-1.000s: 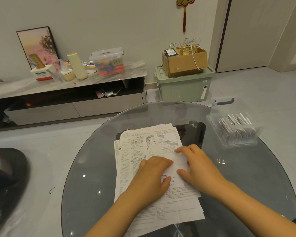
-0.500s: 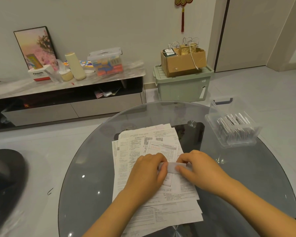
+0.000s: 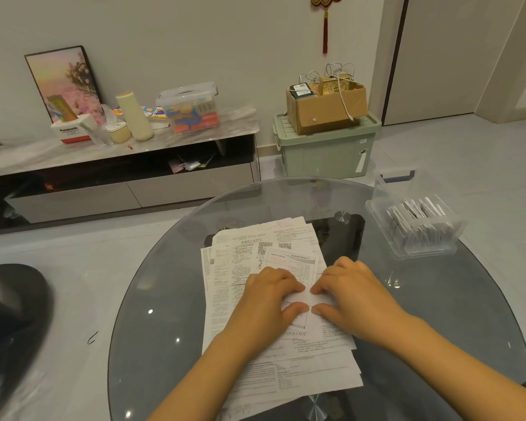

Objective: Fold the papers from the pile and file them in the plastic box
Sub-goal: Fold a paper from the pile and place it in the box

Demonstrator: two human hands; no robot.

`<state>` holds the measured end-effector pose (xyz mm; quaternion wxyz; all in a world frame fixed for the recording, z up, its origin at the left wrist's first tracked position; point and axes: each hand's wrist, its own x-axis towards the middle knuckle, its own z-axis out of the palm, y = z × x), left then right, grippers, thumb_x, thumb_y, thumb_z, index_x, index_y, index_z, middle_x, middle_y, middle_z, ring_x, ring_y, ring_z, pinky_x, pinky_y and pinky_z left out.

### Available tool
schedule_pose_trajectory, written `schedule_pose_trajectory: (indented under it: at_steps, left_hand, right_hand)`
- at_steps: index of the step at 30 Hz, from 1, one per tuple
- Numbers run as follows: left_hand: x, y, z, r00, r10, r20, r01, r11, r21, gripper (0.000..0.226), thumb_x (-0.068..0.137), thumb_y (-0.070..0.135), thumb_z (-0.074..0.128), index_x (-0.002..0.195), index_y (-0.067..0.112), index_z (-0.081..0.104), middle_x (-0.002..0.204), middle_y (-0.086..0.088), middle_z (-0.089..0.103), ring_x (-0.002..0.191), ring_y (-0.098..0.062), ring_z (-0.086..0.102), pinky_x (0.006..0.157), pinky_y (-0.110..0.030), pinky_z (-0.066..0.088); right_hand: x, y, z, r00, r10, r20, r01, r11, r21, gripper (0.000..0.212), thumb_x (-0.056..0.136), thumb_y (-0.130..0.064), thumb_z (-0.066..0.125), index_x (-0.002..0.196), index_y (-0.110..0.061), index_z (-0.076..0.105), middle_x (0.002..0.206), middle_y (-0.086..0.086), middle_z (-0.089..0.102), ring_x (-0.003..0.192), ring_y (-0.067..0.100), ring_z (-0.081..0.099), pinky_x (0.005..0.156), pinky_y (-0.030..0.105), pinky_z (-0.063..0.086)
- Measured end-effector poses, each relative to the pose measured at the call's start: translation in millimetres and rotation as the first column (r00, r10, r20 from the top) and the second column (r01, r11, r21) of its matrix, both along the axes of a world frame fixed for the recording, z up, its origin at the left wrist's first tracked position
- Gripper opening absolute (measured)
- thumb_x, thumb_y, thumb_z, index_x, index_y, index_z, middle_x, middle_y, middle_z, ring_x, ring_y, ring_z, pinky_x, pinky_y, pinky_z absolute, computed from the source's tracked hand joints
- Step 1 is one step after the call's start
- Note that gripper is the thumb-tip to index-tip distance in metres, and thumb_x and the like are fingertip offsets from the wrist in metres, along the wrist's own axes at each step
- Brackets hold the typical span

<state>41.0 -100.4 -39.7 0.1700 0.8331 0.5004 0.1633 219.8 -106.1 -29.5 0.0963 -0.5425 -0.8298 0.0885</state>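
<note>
A pile of printed papers (image 3: 240, 262) lies spread on the round glass table (image 3: 164, 299) in front of me. On top of the pile, a small folded white slip (image 3: 306, 299) shows between my two hands. My left hand (image 3: 269, 296) and my right hand (image 3: 354, 294) lie side by side on it, fingertips and thumbs nearly meeting, each pinching an end of the slip and covering most of it. The clear plastic box (image 3: 422, 252) stands at the table's right edge, lid open, holding several folded papers upright.
Beyond the table are a low TV console (image 3: 128, 189) with bottles, a tissue box and a clear storage tub, and a green bin (image 3: 325, 156) with a cardboard box on top. A dark chair (image 3: 9, 314) sits at the left.
The slip has been folded smaller over the last second. My hands have drawn together over it, and it is nearly hidden between their fingertips.
</note>
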Motion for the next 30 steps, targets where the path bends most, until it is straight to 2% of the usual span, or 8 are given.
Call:
schedule_pose_trajectory:
  at_steps: [3, 8, 13, 17, 21, 23, 28, 30]
  left_hand:
    - [-3, 3, 1, 0.999, 0.001, -0.048, 0.000, 1.000, 0.014, 0.035, 0.090, 0.045, 0.055, 0.122, 0.033, 0.059, 0.123, 0.021, 0.052, 0.117, 0.001, 0.036, 0.104, -0.022, 0.015]
    - [0, 2, 6, 0.999, 0.006, -0.039, -0.003, 0.997, 0.081, 0.024, 0.094, 0.039, 0.052, 0.113, 0.034, 0.065, 0.116, 0.021, 0.061, 0.112, -0.001, 0.042, 0.102, -0.021, 0.019]
    - [7, 1, 19, 0.988, 0.101, 0.118, -0.115, 0.986, 0.119, 0.010, 0.089, 0.032, 0.061, 0.091, 0.029, 0.071, 0.094, 0.018, 0.067, 0.094, -0.001, 0.056, 0.098, -0.031, 0.037]
    - [19, -1, 33, 0.951, 0.171, 0.257, -0.186, 0.982, 0.033, 0.010, 0.087, 0.027, 0.065, 0.079, 0.032, 0.067, 0.083, 0.020, 0.065, 0.083, 0.001, 0.058, 0.087, -0.024, 0.042]
    - [46, 7, 52, 0.914, 0.236, 0.331, -0.229, 0.972, -0.061, 0.011, 0.089, 0.025, 0.062, 0.081, 0.032, 0.066, 0.089, 0.015, 0.066, 0.076, -0.002, 0.057, 0.066, -0.005, 0.037]
    - [59, 13, 60, 0.910, 0.225, 0.347, -0.217, 0.974, -0.063, 0.011, 0.089, 0.024, 0.062, 0.082, 0.031, 0.067, 0.086, 0.013, 0.066, 0.075, -0.003, 0.058, 0.064, -0.005, 0.038]
    - [93, 30, 79, 0.909, 0.156, 0.387, -0.137, 0.988, -0.076, 0.017, 0.085, 0.015, 0.065, 0.074, 0.028, 0.066, 0.074, 0.013, 0.066, 0.072, -0.002, 0.060, 0.062, -0.006, 0.041]
    - [106, 37, 85, 0.920, 0.119, 0.373, -0.103, 0.993, -0.061, 0.017, 0.085, 0.013, 0.064, 0.073, 0.025, 0.065, 0.070, 0.009, 0.065, 0.068, -0.004, 0.059, 0.059, -0.006, 0.038]
  right_hand:
    - [-1, -1, 4, 0.999, 0.020, 0.046, -0.022, 0.999, 0.038, 0.037, 0.091, -0.048, 0.047, 0.123, -0.030, 0.056, 0.117, -0.013, 0.059, 0.107, 0.011, 0.041, 0.090, 0.024, 0.029]
    - [-8, -4, 11, 0.996, 0.016, 0.083, -0.027, 0.992, 0.121, 0.033, 0.098, -0.034, 0.034, 0.103, -0.020, 0.064, 0.096, 0.000, 0.064, 0.079, 0.013, 0.039, 0.070, 0.025, 0.022]
    - [3, -4, 26, 0.999, -0.027, -0.044, 0.034, 0.985, 0.167, 0.028, 0.096, -0.031, 0.040, 0.104, -0.023, 0.066, 0.095, -0.003, 0.065, 0.086, 0.014, 0.047, 0.071, 0.023, 0.025]
    - [16, -2, 37, 0.993, -0.037, -0.114, 0.056, 0.983, 0.172, 0.022, 0.093, -0.030, 0.047, 0.097, -0.023, 0.068, 0.087, -0.007, 0.065, 0.090, 0.013, 0.048, 0.073, 0.023, 0.035]
    - [39, 1, 52, 0.964, -0.122, -0.238, 0.144, 0.986, 0.077, 0.015, 0.089, -0.028, 0.053, 0.089, -0.024, 0.067, 0.080, -0.013, 0.058, 0.090, 0.007, 0.046, 0.075, 0.024, 0.043]
    - [51, 4, 59, 0.952, -0.156, -0.265, 0.174, 0.984, 0.044, 0.013, 0.088, -0.026, 0.054, 0.087, -0.023, 0.067, 0.082, -0.012, 0.060, 0.088, 0.006, 0.046, 0.076, 0.025, 0.044]
    - [87, 6, 75, 0.910, -0.254, -0.327, 0.247, 0.967, -0.064, 0.011, 0.087, -0.022, 0.058, 0.080, -0.022, 0.068, 0.079, -0.010, 0.062, 0.075, 0.006, 0.056, 0.064, 0.015, 0.042]
    - [101, 8, 79, 0.889, -0.301, -0.345, 0.289, 0.953, -0.087, 0.011, 0.086, -0.023, 0.060, 0.080, -0.023, 0.069, 0.077, -0.011, 0.063, 0.073, 0.005, 0.057, 0.065, 0.017, 0.044]
